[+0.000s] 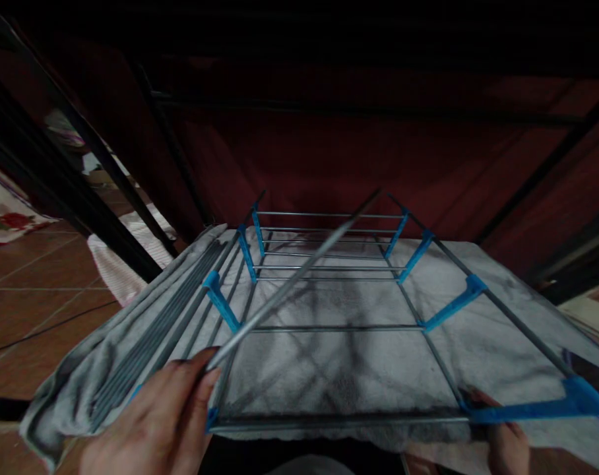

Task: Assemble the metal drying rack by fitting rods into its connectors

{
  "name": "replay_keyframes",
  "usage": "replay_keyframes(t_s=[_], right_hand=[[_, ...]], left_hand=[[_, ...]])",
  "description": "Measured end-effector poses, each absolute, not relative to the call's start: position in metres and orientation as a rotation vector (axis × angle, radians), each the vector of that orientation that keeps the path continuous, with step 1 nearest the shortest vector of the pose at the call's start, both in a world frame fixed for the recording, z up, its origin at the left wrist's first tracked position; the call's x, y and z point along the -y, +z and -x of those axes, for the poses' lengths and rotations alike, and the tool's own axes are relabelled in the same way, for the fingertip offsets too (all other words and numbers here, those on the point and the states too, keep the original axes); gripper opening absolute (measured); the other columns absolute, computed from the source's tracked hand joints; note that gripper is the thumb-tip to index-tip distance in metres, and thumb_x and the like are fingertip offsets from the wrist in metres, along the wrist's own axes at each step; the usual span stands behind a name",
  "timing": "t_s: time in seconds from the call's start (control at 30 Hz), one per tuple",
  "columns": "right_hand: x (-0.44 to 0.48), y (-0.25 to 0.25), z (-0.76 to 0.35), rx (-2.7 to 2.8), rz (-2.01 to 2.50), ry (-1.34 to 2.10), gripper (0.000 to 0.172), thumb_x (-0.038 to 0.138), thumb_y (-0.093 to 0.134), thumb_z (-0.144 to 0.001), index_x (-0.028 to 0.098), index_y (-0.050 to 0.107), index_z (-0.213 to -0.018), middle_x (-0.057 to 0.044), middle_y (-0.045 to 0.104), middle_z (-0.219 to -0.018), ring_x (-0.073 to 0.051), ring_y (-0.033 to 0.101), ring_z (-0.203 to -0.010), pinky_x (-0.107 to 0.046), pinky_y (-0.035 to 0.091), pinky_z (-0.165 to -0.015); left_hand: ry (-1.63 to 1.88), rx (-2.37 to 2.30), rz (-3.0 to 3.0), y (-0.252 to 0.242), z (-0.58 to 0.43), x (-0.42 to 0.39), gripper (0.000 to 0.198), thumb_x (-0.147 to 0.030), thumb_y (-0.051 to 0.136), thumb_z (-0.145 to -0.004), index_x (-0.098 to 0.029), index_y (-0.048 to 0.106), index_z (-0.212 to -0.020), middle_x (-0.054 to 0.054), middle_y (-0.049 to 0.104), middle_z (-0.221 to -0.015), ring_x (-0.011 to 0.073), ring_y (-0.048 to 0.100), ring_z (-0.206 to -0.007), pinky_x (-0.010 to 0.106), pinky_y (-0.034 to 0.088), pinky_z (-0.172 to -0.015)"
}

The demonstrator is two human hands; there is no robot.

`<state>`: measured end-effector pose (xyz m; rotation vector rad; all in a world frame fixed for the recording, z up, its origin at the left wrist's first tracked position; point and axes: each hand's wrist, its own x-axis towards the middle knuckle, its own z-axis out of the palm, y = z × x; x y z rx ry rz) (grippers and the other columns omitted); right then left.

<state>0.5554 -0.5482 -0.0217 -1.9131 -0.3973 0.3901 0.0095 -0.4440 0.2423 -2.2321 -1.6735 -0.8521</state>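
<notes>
A long grey metal tube [294,278] is held near its lower end by my left hand [163,406], closed around it. The tube slants up and away to the right, above a partly assembled rack [339,328] of metal tubes and blue plastic connectors. The rack lies on a grey blanket. At its near right corner my right hand [510,439] is closed on a blue connector [532,412], with some fingers hidden behind it. Another blue connector [221,302] stands on the left side, just beyond my left hand.
Several loose metal tubes [154,336] lie along the left of the grey blanket [507,356]. Dark posts and a dark red cloth [378,158] stand behind. A dark flat object [591,373] is at the right. On the tiled floor [47,284] lie a pale cloth [116,264] and a cable.
</notes>
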Motion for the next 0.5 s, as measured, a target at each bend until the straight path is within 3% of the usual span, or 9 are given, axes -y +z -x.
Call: replay_keyframes(t_s=[0.13, 0.27, 0.5], right_hand=[[0.545, -0.025, -0.555, 0.373, 1.829, 0.388, 0.051, 0.054, 0.066, -0.06, 0.016, 0.079, -0.091, -0.012, 0.078, -0.096, -0.04, 0.068, -0.108, -0.042, 0.058, -0.078], [0.545, -0.029, -0.555, 0.349, 1.758, 0.405, 0.051, 0.054, 0.073, -0.057, 0.015, 0.079, -0.089, -0.012, 0.078, -0.093, -0.035, 0.07, -0.095, -0.037, 0.057, -0.068], [0.548, -0.023, -0.546, 0.29, 1.751, 0.319, 0.051, 0.054, 0.073, -0.058, 0.016, 0.076, -0.092, -0.009, 0.075, -0.092, -0.031, 0.068, -0.091, -0.038, 0.053, -0.073]], left_hand=[[-0.635, 1.551, 2.41, 0.22, -0.064, 0.435, 0.034, -0.034, 0.037, -0.104, -0.024, 0.066, -0.118, 0.004, 0.074, -0.096, 0.0184, 0.072, -0.083, 0.026, 0.054, -0.071], [-0.336, 1.736, 2.488, 0.197, -0.1, 0.421, 0.034, -0.02, 0.038, -0.102, -0.02, 0.068, -0.118, 0.007, 0.075, -0.097, 0.0197, 0.072, -0.087, 0.027, 0.052, -0.073], [-0.063, 2.011, 2.712, 0.179, -0.122, 0.402, 0.033, -0.023, 0.037, -0.104, -0.024, 0.066, -0.12, 0.005, 0.075, -0.111, 0.0218, 0.073, -0.099, 0.031, 0.053, -0.078]])
